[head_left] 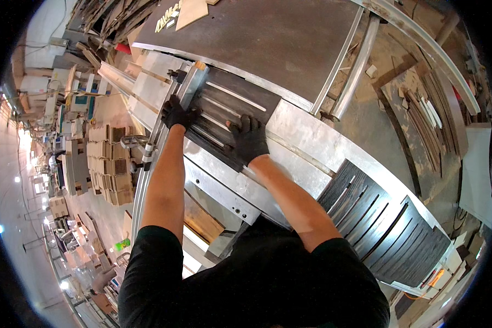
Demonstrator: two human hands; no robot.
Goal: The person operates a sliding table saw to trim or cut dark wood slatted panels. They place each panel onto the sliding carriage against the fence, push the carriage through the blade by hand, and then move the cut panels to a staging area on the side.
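A black board (pixel 232 90), marked with long pale slots or gaps, lies on the metal saw table (pixel 298 128) in front of me. My right hand (pixel 249 142), in a black glove, rests on its near right part with the fingers spread. At the board's left end is my left hand (pixel 179 113), also gloved in black. Its thumb reaches toward the board and its other fingers spread over the metal fence (pixel 193 82). Part of the board is hidden under both hands.
More black slotted pieces (pixel 388 227) lie at the table's right end. Beyond is a wide brown tabletop (pixel 257 41), with a metal rail (pixel 358 65) at its right. A clamp (pixel 139 145) sits left of the fence. Stacked boards (pixel 109 164) stand on the left floor.
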